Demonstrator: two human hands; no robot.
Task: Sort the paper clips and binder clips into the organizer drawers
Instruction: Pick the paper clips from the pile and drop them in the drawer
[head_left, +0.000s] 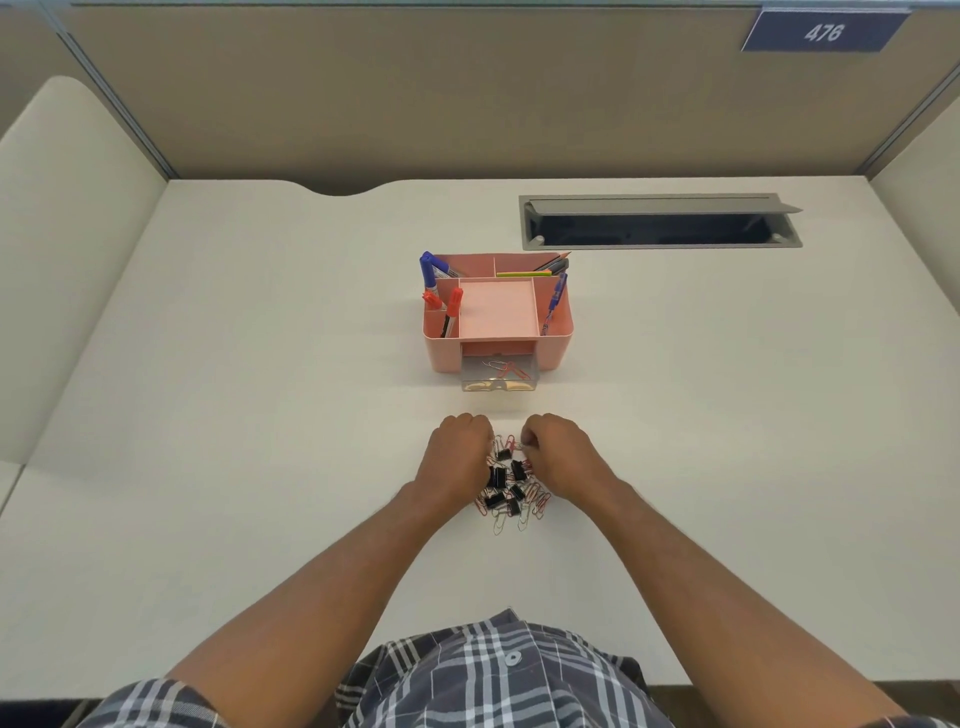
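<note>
A mixed pile of clips lies on the white desk: several black binder clips (505, 480) tangled with red and silver paper clips (524, 512). My left hand (460, 457) and my right hand (558, 452) rest on either side of the pile's far end, fingers curled down into it. What the fingertips pinch is hidden. Beyond the pile stands a pink desk organizer (556, 338). Its clear drawer (498, 376) is pulled out toward me and holds a few paper clips.
The organizer's upper compartments hold blue and red markers (431, 275), pens and pencils. A grey cable hatch (660, 223) stands open at the back right of the desk. Beige partition walls enclose the desk on three sides.
</note>
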